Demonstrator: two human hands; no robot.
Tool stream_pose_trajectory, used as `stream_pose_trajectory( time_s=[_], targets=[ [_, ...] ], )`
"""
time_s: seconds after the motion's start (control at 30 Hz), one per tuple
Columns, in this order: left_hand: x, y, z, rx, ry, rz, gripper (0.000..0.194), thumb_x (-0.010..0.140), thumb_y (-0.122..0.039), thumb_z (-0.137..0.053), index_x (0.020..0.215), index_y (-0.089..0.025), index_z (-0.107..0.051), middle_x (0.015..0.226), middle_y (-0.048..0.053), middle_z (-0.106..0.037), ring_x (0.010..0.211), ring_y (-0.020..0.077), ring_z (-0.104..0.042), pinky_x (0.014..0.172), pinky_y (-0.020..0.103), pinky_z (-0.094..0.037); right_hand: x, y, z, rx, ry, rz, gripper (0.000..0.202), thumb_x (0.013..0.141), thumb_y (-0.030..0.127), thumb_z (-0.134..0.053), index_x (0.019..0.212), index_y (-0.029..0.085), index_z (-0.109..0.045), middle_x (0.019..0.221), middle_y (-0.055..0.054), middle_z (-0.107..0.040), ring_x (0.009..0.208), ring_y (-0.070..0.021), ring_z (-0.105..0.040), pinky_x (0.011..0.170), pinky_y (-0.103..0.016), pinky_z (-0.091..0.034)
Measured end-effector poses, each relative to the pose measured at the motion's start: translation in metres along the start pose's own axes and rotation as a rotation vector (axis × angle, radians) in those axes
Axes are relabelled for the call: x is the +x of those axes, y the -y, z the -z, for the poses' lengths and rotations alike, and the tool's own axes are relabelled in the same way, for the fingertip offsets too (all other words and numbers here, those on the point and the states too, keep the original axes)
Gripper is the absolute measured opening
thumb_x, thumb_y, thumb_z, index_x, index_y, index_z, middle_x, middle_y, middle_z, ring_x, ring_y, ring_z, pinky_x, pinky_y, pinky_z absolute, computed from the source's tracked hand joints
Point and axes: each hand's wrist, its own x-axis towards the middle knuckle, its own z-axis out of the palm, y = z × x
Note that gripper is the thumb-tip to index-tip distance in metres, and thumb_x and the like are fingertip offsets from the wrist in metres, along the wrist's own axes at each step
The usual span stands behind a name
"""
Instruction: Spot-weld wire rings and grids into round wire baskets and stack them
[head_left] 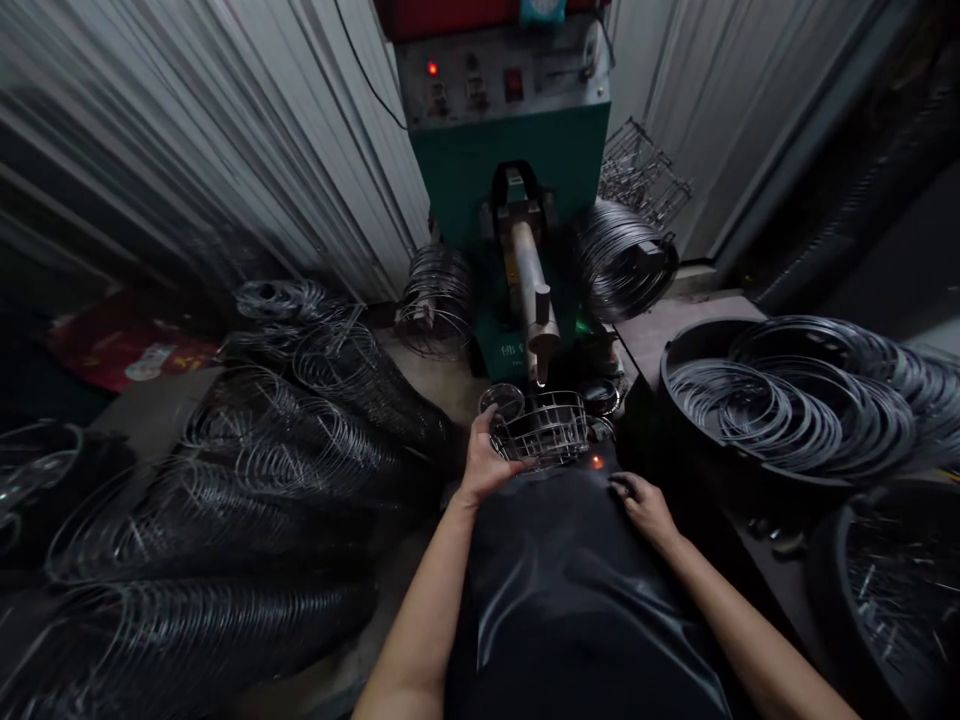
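Observation:
A round wire basket (pixel 551 425) made of metal rods sits below the tip of the welding machine's arm (pixel 532 290). My left hand (pixel 487 460) grips its near left side, thumb along the lower edge and fingers by a wire ring (pixel 501 402). To the right, my right hand (pixel 643 505) is apart from the basket, just over the dark apron (pixel 555 540). Its fingers are curled together with darkened tips, and whatever they may hold is hidden. A small orange glow (pixel 597 462) shows between the basket and my right hand.
The green machine body (pixel 465 180) stands ahead, with wire coils (pixel 619 260) at its side. Stacked wire rings (pixel 300 450) crowd the left. On the right are a black tub (pixel 675 410) of rings and another tub (pixel 840 580) holding short metal pieces.

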Motion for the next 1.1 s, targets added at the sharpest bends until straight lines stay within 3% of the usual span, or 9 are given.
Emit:
stream_pose_trajectory(
  time_s=[0.17,0.27,0.37,0.57,0.7,0.87,1.1],
  targets=[
    [0.004,-0.037,-0.003,0.304,0.016,-0.186,0.097,0.040,-0.033,-0.082,0.124,-0.020,-0.037,0.120,0.010,-0.043,0.114,0.0287,-0.041,0.099,0.044,-0.035,0.027,0.078,0.026,-0.180,0.285,0.204,0.019,0.076,0.028,-0.053,0.092,0.023,-0.061,0.087,-0.004,-0.068,0.079,-0.0197,-0.063,0.070,-0.029,-0.047],
    [0.006,-0.052,-0.007,0.391,0.030,-0.177,0.095,0.040,-0.035,-0.082,0.123,-0.022,-0.039,0.119,0.009,-0.045,0.112,0.0293,-0.041,0.097,0.045,-0.034,0.048,0.122,0.029,-0.318,0.408,0.177,0.022,0.067,0.019,-0.059,0.088,0.022,-0.058,0.075,0.000,-0.066,0.067,-0.0174,-0.061,0.057,-0.024,-0.043],
    [0.003,-0.060,-0.010,0.457,0.051,-0.158,0.092,0.042,-0.037,-0.081,0.123,-0.022,-0.038,0.119,0.008,-0.045,0.110,0.0278,-0.041,0.096,0.042,-0.034,0.060,0.142,0.020,-0.385,0.426,0.160,0.018,0.063,0.015,-0.059,0.079,0.021,-0.054,0.069,0.001,-0.063,0.064,-0.0153,-0.058,0.053,-0.020,-0.038],
    [-0.002,-0.065,-0.016,0.607,0.114,-0.160,0.088,0.047,-0.034,-0.075,0.124,-0.022,-0.034,0.119,0.008,-0.045,0.109,0.0267,-0.041,0.093,0.040,-0.032,0.061,0.139,-0.008,-0.448,0.302,0.127,0.012,0.066,0.013,-0.054,0.076,0.020,-0.054,0.069,-0.001,-0.062,0.064,-0.0155,-0.056,0.055,-0.022,-0.036],
    [-0.002,-0.066,-0.018,0.646,0.151,-0.158,0.087,0.048,-0.034,-0.074,0.125,-0.022,-0.033,0.120,0.008,-0.045,0.110,0.0272,-0.040,0.093,0.040,-0.030,0.054,0.121,-0.018,-0.293,0.220,0.152,0.016,0.069,0.013,-0.051,0.080,0.021,-0.060,0.074,-0.001,-0.065,0.068,-0.0164,-0.060,0.062,-0.024,-0.042],
    [0.001,-0.067,-0.016,0.608,0.182,-0.147,0.087,0.048,-0.034,-0.073,0.125,-0.020,-0.033,0.121,0.009,-0.044,0.111,0.0267,-0.039,0.094,0.040,-0.029,0.052,0.101,-0.018,-0.075,0.345,0.268,0.023,0.075,0.015,-0.047,0.087,0.020,-0.065,0.090,-0.005,-0.069,0.085,-0.0187,-0.063,0.077,-0.030,-0.047],
    [0.008,-0.064,-0.012,0.548,0.232,-0.125,0.089,0.046,-0.033,-0.075,0.125,-0.020,-0.035,0.121,0.008,-0.043,0.112,0.0260,-0.039,0.096,0.037,-0.029,0.056,0.102,-0.004,-0.110,0.482,0.461,0.023,0.079,0.020,-0.053,0.098,0.017,-0.063,0.095,-0.010,-0.065,0.088,-0.0193,-0.061,0.076,-0.032,-0.049]
  ],
)
